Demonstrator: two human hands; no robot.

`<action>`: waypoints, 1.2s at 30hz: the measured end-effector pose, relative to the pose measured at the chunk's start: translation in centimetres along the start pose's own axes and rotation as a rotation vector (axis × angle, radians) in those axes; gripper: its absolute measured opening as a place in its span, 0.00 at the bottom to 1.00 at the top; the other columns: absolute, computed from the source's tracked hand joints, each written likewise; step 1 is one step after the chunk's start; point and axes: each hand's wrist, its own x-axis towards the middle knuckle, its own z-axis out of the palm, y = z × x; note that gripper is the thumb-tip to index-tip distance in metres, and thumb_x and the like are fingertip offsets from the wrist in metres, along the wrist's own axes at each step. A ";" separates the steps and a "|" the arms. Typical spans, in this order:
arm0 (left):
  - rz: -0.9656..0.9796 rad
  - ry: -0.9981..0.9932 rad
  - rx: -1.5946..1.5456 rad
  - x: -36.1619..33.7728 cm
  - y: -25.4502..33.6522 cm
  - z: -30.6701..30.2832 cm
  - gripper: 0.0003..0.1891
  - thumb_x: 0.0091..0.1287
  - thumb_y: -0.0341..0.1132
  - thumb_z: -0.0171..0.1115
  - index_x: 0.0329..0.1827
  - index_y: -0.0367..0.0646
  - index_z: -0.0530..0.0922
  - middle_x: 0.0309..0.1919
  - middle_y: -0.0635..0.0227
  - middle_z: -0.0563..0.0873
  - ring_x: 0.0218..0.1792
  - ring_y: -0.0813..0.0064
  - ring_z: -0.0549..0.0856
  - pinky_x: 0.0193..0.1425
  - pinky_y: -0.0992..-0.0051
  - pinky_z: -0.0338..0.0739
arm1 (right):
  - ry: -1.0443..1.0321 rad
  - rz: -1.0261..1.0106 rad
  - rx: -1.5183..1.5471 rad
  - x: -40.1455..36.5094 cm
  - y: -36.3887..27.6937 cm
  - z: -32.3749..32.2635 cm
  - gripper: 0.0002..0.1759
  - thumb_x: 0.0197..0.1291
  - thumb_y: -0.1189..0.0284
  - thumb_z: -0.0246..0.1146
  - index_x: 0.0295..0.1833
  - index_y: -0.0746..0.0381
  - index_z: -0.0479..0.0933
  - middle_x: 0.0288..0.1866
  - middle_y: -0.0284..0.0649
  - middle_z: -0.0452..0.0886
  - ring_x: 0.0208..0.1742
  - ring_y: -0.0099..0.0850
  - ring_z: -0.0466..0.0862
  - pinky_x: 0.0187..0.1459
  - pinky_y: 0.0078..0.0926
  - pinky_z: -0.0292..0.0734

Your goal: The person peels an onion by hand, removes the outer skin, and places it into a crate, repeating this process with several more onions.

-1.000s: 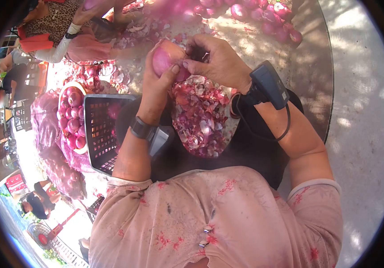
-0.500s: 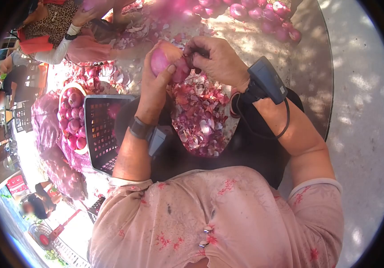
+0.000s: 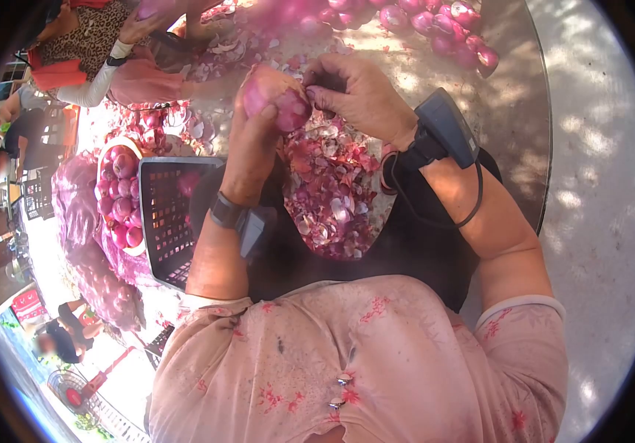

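Left hand (image 3: 254, 129) curled closed, right hand (image 3: 362, 96) apparently pinching

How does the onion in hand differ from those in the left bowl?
The held onion is gripped in the left hand, the right hand pinching its skin; the bowl onions lie heaped, untouched. The held onion carries dull papery skin; the bowl onions look glossy. Both are red-purple.
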 end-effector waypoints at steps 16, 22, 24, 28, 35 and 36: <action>-0.085 -0.090 -0.403 -0.3 0.7 0.6 0.39 0.59 0.44 0.64 0.71 0.38 0.58 0.62 0.56 0.73 0.64 0.59 0.74 0.69 0.60 0.69 | 0.240 -0.366 -0.651 1.0 1.9 -2.8 0.10 0.55 0.77 0.66 0.44 0.64 0.79 0.38 0.39 0.83 0.41 0.29 0.82 0.44 0.27 0.77; -0.043 -0.050 -0.344 -0.1 0.1 0.2 0.37 0.60 0.40 0.63 0.71 0.38 0.58 0.60 0.56 0.73 0.63 0.58 0.73 0.70 0.59 0.67 | 0.019 0.009 -0.197 0.2 -0.8 -1.7 0.10 0.56 0.75 0.66 0.44 0.64 0.77 0.35 0.33 0.81 0.39 0.20 0.79 0.42 0.20 0.75; 0.046 -0.048 -0.239 -0.3 0.4 1.0 0.37 0.60 0.35 0.65 0.71 0.38 0.57 0.59 0.56 0.73 0.62 0.58 0.74 0.68 0.60 0.69 | 0.007 0.006 -0.117 0.0 -1.5 -1.3 0.10 0.56 0.76 0.65 0.45 0.64 0.77 0.35 0.32 0.81 0.39 0.20 0.79 0.42 0.20 0.75; 0.053 -0.044 -0.074 -0.5 0.8 1.7 0.41 0.57 0.34 0.70 0.71 0.38 0.57 0.60 0.56 0.72 0.61 0.61 0.75 0.65 0.63 0.73 | 0.002 -0.069 -0.043 -0.2 -1.1 -0.8 0.10 0.57 0.77 0.64 0.45 0.64 0.77 0.36 0.31 0.81 0.40 0.19 0.79 0.44 0.21 0.76; 0.173 -0.042 0.394 -0.4 0.5 1.5 0.49 0.47 0.37 0.81 0.70 0.35 0.59 0.60 0.56 0.73 0.60 0.67 0.76 0.63 0.69 0.74 | -0.020 -0.045 -0.030 -0.2 -0.9 -0.7 0.15 0.55 0.76 0.67 0.49 0.65 0.75 0.40 0.33 0.80 0.41 0.22 0.79 0.48 0.23 0.77; 0.173 -0.039 0.415 -0.5 0.7 1.7 0.50 0.46 0.38 0.81 0.70 0.35 0.60 0.59 0.56 0.75 0.58 0.67 0.77 0.62 0.69 0.75 | -0.031 -0.037 -0.009 -0.2 -0.7 -0.6 0.19 0.54 0.76 0.68 0.51 0.65 0.74 0.42 0.34 0.79 0.42 0.23 0.79 0.47 0.24 0.77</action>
